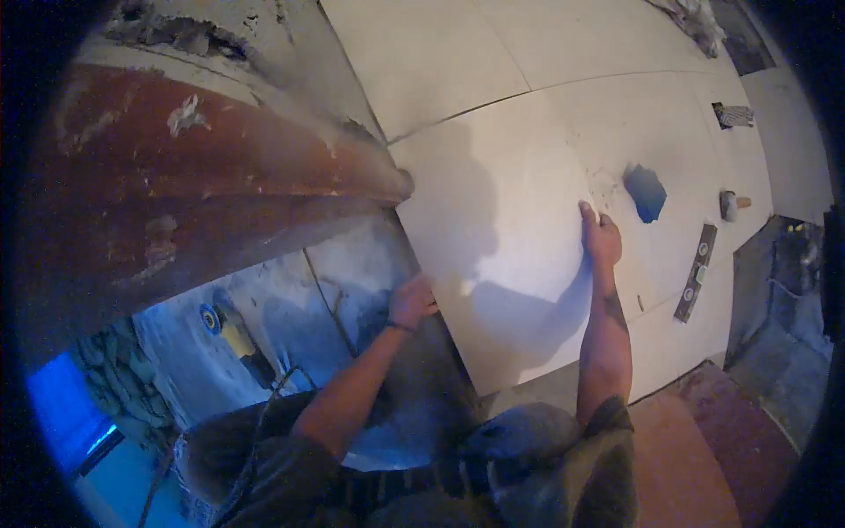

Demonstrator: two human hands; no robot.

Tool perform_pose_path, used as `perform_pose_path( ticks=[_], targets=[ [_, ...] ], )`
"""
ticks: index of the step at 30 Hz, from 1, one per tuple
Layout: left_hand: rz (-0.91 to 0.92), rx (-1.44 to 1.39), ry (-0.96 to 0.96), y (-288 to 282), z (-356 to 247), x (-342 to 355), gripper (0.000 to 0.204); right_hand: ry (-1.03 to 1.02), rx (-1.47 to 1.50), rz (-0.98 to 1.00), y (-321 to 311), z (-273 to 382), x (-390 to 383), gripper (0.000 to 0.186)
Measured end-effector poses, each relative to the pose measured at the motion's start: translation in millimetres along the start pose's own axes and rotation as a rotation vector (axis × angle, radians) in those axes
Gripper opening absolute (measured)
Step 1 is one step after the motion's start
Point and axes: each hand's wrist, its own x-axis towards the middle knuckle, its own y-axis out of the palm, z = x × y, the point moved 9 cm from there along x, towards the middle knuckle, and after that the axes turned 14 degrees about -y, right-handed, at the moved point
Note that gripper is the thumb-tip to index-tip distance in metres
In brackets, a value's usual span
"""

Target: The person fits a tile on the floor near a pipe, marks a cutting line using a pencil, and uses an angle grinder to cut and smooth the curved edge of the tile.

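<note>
Pale flooring [422, 53] ran past a rust-red beam [238, 145] as a worker's left hand [412, 302] met the left edge of a large pale tile [528, 264]. The right hand [602, 238] reached its right side, near a ragged blue patch [647, 194]; whether either hand's fingers pinched it could not be told.

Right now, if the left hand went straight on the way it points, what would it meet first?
Likely the left edge of the pale slab, just ahead of the left hand; depth is unclear, so the two may already touch.
</note>
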Motion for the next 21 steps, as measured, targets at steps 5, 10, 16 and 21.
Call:
perform_pose_path(
  ticks=[5, 10, 16, 21],
  targets=[
    [0.312, -0.146, 0.036, -1.3, 9.8, 4.8, 0.030, -0.011, 0.036, 0.026, 7.2, -1.4, 2.1, 0.089],
    [-0.220, 0.815, 0.307, -19.7, 7.8, -2.8, 0.030, -0.012, 0.013, -0.040, 3.8, 5.0, 2.7, 0.082],
    [0.025, -0.179, -0.069, 10.7, 3.7, -12.8, 0.033, 0.005, 0.020, -0.038, 1.5, 2.2, 2.9, 0.084],
    [-0.062, -0.114, -0.023, 2.1, 3.1, -15.1, 0.024, 0.003, 0.066, -0.008, 8.2, -1.2, 6.0, 0.083]
  ],
)
